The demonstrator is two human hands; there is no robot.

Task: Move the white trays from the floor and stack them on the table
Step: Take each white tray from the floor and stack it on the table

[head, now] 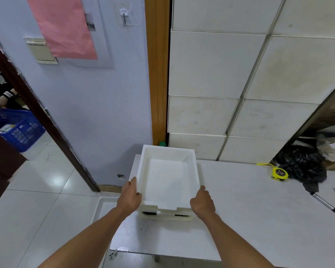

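Observation:
A white tray [167, 176] sits on top of a stack of white trays [165, 215] at the left end of the grey table [249, 219]. My left hand [129, 197] grips the top tray's near-left corner, thumb over its rim. My right hand [202, 204] grips its near-right corner. The lower trays show only as edges under the front rim. Another white tray [102, 207] lies on the floor left of the table, mostly hidden behind my left forearm.
A yellow tape measure [279, 173], a black plastic bag [302, 169] and a knife [326, 204] lie on the table's right side. A blue basket [19, 128] stands on the floor through the doorway at left. Tiled wall runs behind the table.

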